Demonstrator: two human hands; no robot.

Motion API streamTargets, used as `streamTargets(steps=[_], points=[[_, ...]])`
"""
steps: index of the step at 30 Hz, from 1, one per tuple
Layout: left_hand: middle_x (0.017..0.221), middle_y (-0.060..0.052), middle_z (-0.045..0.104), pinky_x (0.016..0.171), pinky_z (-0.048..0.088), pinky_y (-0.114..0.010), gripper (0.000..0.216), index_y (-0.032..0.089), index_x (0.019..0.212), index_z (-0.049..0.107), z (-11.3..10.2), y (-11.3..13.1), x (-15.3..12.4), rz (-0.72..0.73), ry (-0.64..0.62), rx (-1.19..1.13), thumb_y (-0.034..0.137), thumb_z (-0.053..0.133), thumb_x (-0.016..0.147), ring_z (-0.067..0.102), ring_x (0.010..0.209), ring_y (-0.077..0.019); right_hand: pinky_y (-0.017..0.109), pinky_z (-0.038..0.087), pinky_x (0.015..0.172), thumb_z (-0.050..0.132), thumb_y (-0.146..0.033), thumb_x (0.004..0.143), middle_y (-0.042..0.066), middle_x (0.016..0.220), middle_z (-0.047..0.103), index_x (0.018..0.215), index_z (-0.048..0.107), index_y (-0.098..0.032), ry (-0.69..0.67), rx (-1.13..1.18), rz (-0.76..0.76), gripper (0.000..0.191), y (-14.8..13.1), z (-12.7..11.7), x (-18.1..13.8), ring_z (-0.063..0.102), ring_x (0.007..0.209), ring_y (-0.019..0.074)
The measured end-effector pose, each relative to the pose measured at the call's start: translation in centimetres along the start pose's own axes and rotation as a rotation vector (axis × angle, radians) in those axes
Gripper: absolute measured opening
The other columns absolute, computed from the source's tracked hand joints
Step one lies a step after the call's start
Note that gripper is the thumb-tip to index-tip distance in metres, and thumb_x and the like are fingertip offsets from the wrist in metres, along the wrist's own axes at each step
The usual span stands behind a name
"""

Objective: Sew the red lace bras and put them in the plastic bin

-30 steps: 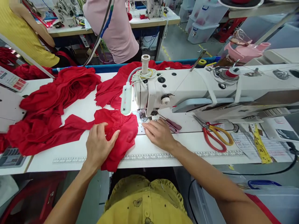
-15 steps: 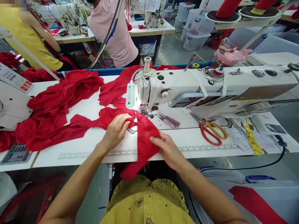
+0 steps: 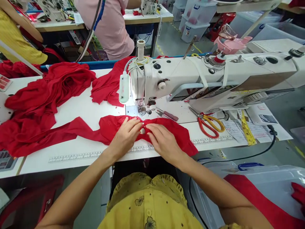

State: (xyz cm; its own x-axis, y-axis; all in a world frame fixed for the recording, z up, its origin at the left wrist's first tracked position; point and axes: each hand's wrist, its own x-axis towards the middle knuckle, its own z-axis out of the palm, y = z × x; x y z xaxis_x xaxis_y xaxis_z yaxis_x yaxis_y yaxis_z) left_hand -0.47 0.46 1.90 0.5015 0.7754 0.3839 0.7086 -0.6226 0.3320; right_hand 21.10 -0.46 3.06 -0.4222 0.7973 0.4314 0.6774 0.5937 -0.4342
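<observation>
Centrally, the red lace piece [image 3: 177,135] lies flat on the worktop [image 3: 78,109], its long axis running left to right along the front edge, just before the sewing machine [image 3: 190,79]. The left hand [image 3: 125,138] and right hand [image 3: 164,143] rest on its middle, fingers curled with tips on the cloth; whether they pinch it cannot be told. Thread snips [image 3: 168,114] and scissors [image 3: 209,122] lie to the right, and a red fabric heap [image 3: 43,98] to the left.

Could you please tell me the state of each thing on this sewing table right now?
Red cloth: spread flat under both hands.
Left hand: on the cloth, fingers curled, grip unclear.
Right hand: flat on the cloth, open.
Scissors: shut, lying flat.
Fabric pile: crumpled, loose.
Measuring tape: unrolled, lying flat.
</observation>
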Motion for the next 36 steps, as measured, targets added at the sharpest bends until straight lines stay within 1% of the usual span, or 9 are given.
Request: streamTargets(steps=[3,5,8,11,13,17,20,28,36], points=[[0.154,-0.022,0.046,0.117,0.032,-0.068,0.056,0.015,0.153,0.035,0.8,-0.4,-0.7,-0.122,-0.096,0.036,0.037,0.048,0.103,0.034,0.149,-0.0381,0.051,0.049,0.110,0.056,-0.036,0.099,0.018,0.139,0.061,0.142,0.051,-0.013,-0.105,-0.048,0.031,0.049,0.7,1.4,-0.4,0.056,0.130,0.0306],[0.158,-0.023,0.039,0.117,0.029,-0.069,0.063,0.016,0.157,0.026,1.3,0.4,-1.8,-0.226,-0.074,0.056,0.040,0.047,0.103,0.028,0.152,-0.0393,0.053,0.047,0.112,0.059,-0.040,0.097,0.016,0.143,0.058,0.146,0.048,-0.016,-0.156,-0.025,0.025,0.055,1.6,1.2,-0.7,0.053,0.133,0.0305],[0.159,-0.023,0.038,0.118,0.030,-0.068,0.063,0.016,0.157,0.025,1.2,1.8,-2.9,-0.281,-0.032,0.059,0.039,0.048,0.103,0.029,0.151,-0.0392,0.051,0.046,0.113,0.061,-0.039,0.097,0.015,0.143,0.058,0.144,0.049,-0.018,-0.183,0.047,-0.019,0.054,2.0,0.2,-0.7,0.053,0.134,0.0284],[0.152,-0.021,0.048,0.119,0.037,-0.059,0.057,0.017,0.154,0.031,0.7,1.9,-2.5,-0.226,0.019,0.027,0.033,0.049,0.103,0.038,0.148,-0.0338,0.045,0.048,0.112,0.056,-0.034,0.100,0.011,0.136,0.064,0.142,0.052,-0.022,-0.124,0.133,-0.031,0.044,1.6,-0.2,-0.1,0.057,0.129,0.0242],[0.148,-0.020,0.053,0.118,0.040,-0.053,0.056,0.016,0.154,0.032,0.4,1.3,-1.9,-0.161,0.021,0.017,0.032,0.049,0.103,0.043,0.145,-0.0302,0.046,0.048,0.113,0.054,-0.033,0.101,0.011,0.137,0.063,0.146,0.049,-0.023,-0.127,0.131,-0.031,0.046,1.4,0.1,0.4,0.057,0.131,0.0245],[0.155,-0.021,0.046,0.120,0.034,-0.059,0.067,0.013,0.156,0.030,0.3,-0.1,-1.6,-0.117,-0.127,0.105,0.046,0.049,0.101,0.038,0.148,-0.0340,0.053,0.041,0.118,0.059,-0.047,0.097,0.017,0.152,0.051,0.155,0.035,-0.017,-0.273,0.031,-0.066,0.070,2.0,1.1,0.6,0.044,0.144,0.0298],[0.159,-0.017,0.041,0.122,0.027,-0.060,0.070,0.013,0.157,0.029,0.1,-0.6,-1.8,-0.115,-0.194,0.152,0.052,0.045,0.102,0.033,0.151,-0.0331,0.052,0.035,0.121,0.058,-0.049,0.098,0.016,0.157,0.044,0.157,0.031,-0.016,-0.329,0.002,-0.072,0.073,2.6,1.3,0.4,0.037,0.149,0.0279],[0.161,-0.016,0.038,0.124,0.023,-0.059,0.075,0.014,0.160,0.023,-0.2,-0.7,-1.9,-0.108,-0.235,0.178,0.056,0.043,0.101,0.031,0.152,-0.0321,0.054,0.034,0.122,0.057,-0.050,0.098,0.015,0.159,0.042,0.160,0.023,-0.019,-0.348,-0.002,-0.067,0.078,2.5,1.1,0.4,0.035,0.150,0.0275],[0.160,-0.017,0.039,0.124,0.023,-0.060,0.075,0.013,0.159,0.024,-0.4,-0.7,-1.9,-0.122,-0.234,0.127,0.055,0.047,0.100,0.030,0.152,-0.0322,0.054,0.033,0.122,0.058,-0.049,0.098,0.014,0.159,0.042,0.160,0.025,-0.019,-0.347,0.016,-0.053,0.076,2.7,1.1,0.4,0.035,0.150,0.0276]])
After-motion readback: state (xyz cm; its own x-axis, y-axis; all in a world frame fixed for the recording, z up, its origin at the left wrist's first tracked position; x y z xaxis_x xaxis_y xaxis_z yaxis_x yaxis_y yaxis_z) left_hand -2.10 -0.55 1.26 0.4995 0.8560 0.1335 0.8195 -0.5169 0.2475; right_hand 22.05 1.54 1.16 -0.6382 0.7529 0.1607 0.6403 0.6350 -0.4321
